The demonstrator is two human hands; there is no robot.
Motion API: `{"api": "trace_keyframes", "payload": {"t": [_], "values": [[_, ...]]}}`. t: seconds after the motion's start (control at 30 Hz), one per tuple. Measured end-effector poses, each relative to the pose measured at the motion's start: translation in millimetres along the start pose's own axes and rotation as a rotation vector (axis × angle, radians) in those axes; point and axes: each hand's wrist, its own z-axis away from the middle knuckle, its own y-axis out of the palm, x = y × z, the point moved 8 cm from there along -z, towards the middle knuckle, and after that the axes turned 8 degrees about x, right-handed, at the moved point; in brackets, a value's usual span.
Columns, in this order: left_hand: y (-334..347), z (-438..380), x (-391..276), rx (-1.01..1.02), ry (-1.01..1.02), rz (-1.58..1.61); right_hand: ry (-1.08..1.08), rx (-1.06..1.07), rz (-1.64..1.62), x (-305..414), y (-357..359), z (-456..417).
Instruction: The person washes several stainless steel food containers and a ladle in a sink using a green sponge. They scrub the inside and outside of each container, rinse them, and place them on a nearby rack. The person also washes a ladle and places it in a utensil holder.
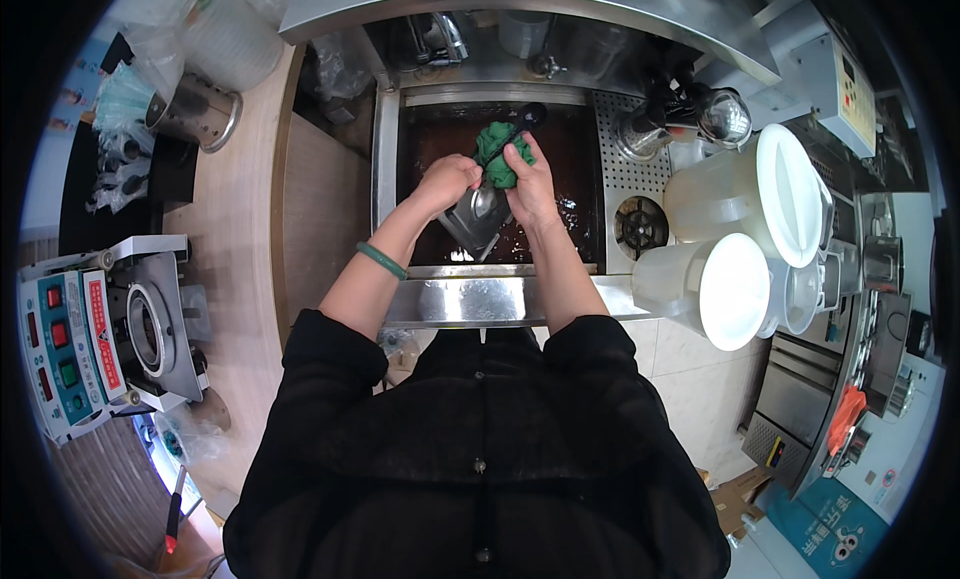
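Note:
Over the sink (577, 204), my right hand (532, 181) grips a bunched green cloth (496, 138). A black spoon (532, 115) with a long handle lies diagonally across the cloth, its round bowl pointing up and to the right. My left hand (450, 181) has its fingers closed at the lower end of that handle. Dark reddish-brown liquid fills the sink's floor. Just under the hands sits a clear angular container (476, 220), partly hidden by my left hand and the cloth.
Behind the sink stands a faucet (450, 39). To the right are a perforated drainboard (630, 129), a round rinser grate (641, 226), a metal utensil holder (637, 136) and large lidded plastic pitchers (712, 189). At left, a cup-sealing machine (97, 339) stands on a wooden counter (240, 241).

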Motion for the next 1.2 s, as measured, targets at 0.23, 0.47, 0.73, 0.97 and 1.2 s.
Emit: {"api": "trace_keyframes", "payload": {"t": [0.23,0.47,0.73,0.97,1.2], "values": [[1.6,6.3,-9.2,0.049,0.039,-0.065,-0.082,0.056,-0.097,43.3,-22.0,-22.6],[0.0,3.1,-8.3,0.082,0.047,-0.112,-0.011,0.196,-0.154,65.9,-11.3,-28.8],[-11.0,8.1,-5.1,0.079,0.037,-0.175,-0.186,0.173,0.409,123.1,6.5,-35.3],[-13.9,9.3,-16.2,0.029,0.117,-0.364,-0.216,0.225,1.414,101.1,34.5,-22.4],[-19.0,20.0,-18.4,0.026,0.110,-0.443,-0.224,0.041,1.611,103.4,15.4,-24.1]]}}
